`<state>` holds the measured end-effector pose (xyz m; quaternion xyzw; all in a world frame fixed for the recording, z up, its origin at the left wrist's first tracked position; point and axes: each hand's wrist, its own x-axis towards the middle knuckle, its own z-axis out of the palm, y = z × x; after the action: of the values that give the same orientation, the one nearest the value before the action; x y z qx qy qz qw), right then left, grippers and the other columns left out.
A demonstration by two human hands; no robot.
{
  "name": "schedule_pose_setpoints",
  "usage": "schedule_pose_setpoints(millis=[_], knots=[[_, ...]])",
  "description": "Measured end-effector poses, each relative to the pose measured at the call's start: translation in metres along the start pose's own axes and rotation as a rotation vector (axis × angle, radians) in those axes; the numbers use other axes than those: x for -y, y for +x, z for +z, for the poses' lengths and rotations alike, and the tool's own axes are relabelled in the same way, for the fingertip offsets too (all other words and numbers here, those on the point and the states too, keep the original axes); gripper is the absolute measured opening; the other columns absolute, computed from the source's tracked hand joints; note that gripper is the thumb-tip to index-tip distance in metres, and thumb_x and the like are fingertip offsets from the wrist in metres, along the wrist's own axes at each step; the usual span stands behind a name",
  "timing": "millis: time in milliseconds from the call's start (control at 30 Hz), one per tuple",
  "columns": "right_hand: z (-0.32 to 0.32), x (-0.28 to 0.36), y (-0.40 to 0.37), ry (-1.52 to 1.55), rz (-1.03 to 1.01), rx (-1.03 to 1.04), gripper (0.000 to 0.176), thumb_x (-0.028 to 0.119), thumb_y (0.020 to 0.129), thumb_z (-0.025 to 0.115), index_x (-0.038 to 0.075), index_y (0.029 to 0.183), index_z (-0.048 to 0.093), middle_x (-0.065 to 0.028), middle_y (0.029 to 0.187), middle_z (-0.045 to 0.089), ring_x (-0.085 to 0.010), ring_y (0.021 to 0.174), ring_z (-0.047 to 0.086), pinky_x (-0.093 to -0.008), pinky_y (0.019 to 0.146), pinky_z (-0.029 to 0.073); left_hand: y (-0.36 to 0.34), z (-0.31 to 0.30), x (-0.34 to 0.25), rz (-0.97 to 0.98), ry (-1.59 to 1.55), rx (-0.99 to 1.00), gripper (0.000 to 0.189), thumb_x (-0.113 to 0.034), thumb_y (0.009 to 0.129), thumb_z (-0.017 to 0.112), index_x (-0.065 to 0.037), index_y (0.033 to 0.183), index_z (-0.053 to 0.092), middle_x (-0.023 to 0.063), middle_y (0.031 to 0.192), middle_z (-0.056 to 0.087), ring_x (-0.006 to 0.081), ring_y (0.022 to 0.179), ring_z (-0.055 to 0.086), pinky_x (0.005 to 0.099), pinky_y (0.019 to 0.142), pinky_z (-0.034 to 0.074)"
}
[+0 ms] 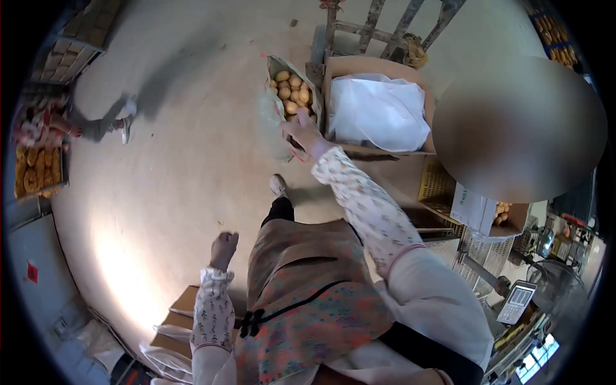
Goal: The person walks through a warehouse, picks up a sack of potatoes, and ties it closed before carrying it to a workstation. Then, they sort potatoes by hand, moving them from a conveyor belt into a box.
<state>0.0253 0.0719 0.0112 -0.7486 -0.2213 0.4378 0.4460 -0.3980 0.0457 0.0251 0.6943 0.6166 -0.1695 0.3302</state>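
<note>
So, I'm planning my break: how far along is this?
Apparently done: the sack is open, white plastic covers the cardboard box's contents. In hand: the right hand reaches the round produce; the left hand hangs apart. Left: the sack holds produce; the box's fill is hidden.

The right hand (303, 131) reaches to the potatoes (292, 92) in an open sack (280, 64) beside a cardboard box (378, 66).

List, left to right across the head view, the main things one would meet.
Orange-brown goods, a co-worker's white shoe, the wearer's left hand, an open bag of round tan produce, a cardboard box holding white plastic, a display unit.
</note>
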Motion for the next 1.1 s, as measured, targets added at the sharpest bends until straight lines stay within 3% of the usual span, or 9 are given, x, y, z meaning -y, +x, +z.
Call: schedule_pose_setpoints(millis=[100, 233, 367, 467, 633, 700, 900, 1033, 1100], knots=[[0.091, -0.075, 0.098, -0.118, 0.016, -0.186, 0.053, 0.028, 0.078, 0.068, -0.002, 0.117, 0.049, -0.0183, 0.100, 0.062, -0.0306, 0.093, 0.059, -0.0395, 0.083, 0.047, 0.075, -0.077, -0.120, 0.141, -0.072, 0.070, 0.050, -0.046, 0.084, 0.064, -0.005, 0.112, 0.062, 0.0135, 0.089, 0.069, 0.0313, 0.079, 0.067, 0.0418, 0.075, 0.052], [0.090, -0.027, 0.002, -0.078, -0.283, 0.092, 0.066, 0.037, 0.083, 0.068, 0.002, 0.135, 0.046, -0.0176, 0.132, 0.056, -0.0288, 0.122, 0.053, -0.0379, 0.099, 0.044, 0.190, -0.117, -0.199, 0.532, 0.120, -0.041, 0.060, -0.050, 0.082, 0.068, -0.010, 0.124, 0.055, 0.0115, 0.103, 0.067, 0.0301, 0.096, 0.063, 0.0436, 0.088, 0.047], [0.013, -0.009, -0.048, -0.140, 0.031, -0.612, 0.056, 0.034, 0.079, 0.070, -0.003, 0.118, 0.055, -0.0229, 0.106, 0.063, -0.0388, 0.101, 0.060, -0.0450, 0.088, 0.048, 0.235, -0.145, -0.313, 0.785, 0.289, -0.229, 0.063, -0.048, 0.078, 0.070, -0.015, 0.129, 0.054, 0.0111, 0.114, 0.064, 0.0308, 0.111, 0.056, 0.0448, 0.097, 0.039], [-0.003, -0.012, -0.055, -0.404, 0.358, -0.394, 0.056, 0.036, 0.075, 0.075, -0.005, 0.110, 0.059, -0.0178, 0.096, 0.065, -0.0324, 0.089, 0.064, -0.0411, 0.078, 0.051, 0.267, -0.149, -0.397, 0.960, 0.517, -0.191, 0.076, -0.046, 0.073, 0.072, -0.018, 0.139, 0.046, 0.0138, 0.127, 0.057, 0.0308, 0.121, 0.050, 0.0448, 0.103, 0.035], [0.018, -0.084, 0.010, 0.653, 0.918, -0.136, 0.032, 0.022, 0.079, 0.070, -0.002, 0.100, 0.067, -0.0170, 0.091, 0.069, -0.0278, 0.081, 0.067, -0.0386, 0.069, 0.053, 0.318, -0.125, -0.517, 0.834, 1.207, 0.231, 0.109, -0.033, 0.065, 0.072, -0.021, 0.155, 0.012, 0.0181, 0.141, 0.046, 0.0300, 0.125, 0.048, 0.0419, 0.103, 0.037], [0.035, -0.134, 0.039, 0.398, 0.872, 0.039, 0.024, 0.012, 0.084, 0.062, -0.003, 0.102, 0.068, -0.0161, 0.092, 0.071, -0.0247, 0.081, 0.069, -0.0379, 0.066, 0.056, 0.353, -0.106, -0.533, 0.706, 1.256, 0.442, 0.098, -0.030, 0.066, 0.071, -0.016, 0.151, 0.024, 0.0201, 0.134, 0.052, 0.0318, 0.116, 0.055, 0.0415, 0.095, 0.044], [0.094, -0.149, 0.025, 1.355, 1.191, -0.456, 0.025, 0.013, 0.087, 0.059, -0.007, 0.099, 0.068, -0.0171, 0.096, 0.071, -0.0249, 0.086, 0.070, -0.0375, 0.070, 0.056, 0.435, -0.059, -0.527, 0.854, 1.486, 0.859, 0.059, -0.021, 0.070, 0.066, -0.010, 0.125, 0.046, 0.0187, 0.112, 0.061, 0.0320, 0.100, 0.062, 0.0385, 0.083, 0.050], [0.108, -0.130, 0.076, -0.069, 1.394, 0.159, 0.035, 0.030, 0.086, 0.056, 0.004, 0.103, 0.071, -0.0195, 0.108, 0.069, -0.0280, 0.100, 0.068, -0.0384, 0.083, 0.053, 0.469, -0.077, -0.489, 1.171, 1.537, 0.994, 0.033, -0.015, 0.073, 0.062, -0.007, 0.106, 0.058, 0.0168, 0.097, 0.065, 0.0315, 0.089, 0.065, 0.0363, 0.076, 0.052], [0.125, -0.092, 0.080, 0.076, 1.450, -0.022, 0.017, 0.018, 0.077, 0.063, 0.003, 0.082, 0.071, -0.0152, 0.080, 0.068, -0.0251, 0.075, 0.067, -0.0382, 0.066, 0.052, 0.492, -0.095, -0.471, 1.335, 1.534, 1.024, 0.022, -0.012, 0.075, 0.061, -0.006, 0.096, 0.065, 0.0159, 0.089, 0.067, 0.0312, 0.084, 0.067, 0.0352, 0.073, 0.053]])
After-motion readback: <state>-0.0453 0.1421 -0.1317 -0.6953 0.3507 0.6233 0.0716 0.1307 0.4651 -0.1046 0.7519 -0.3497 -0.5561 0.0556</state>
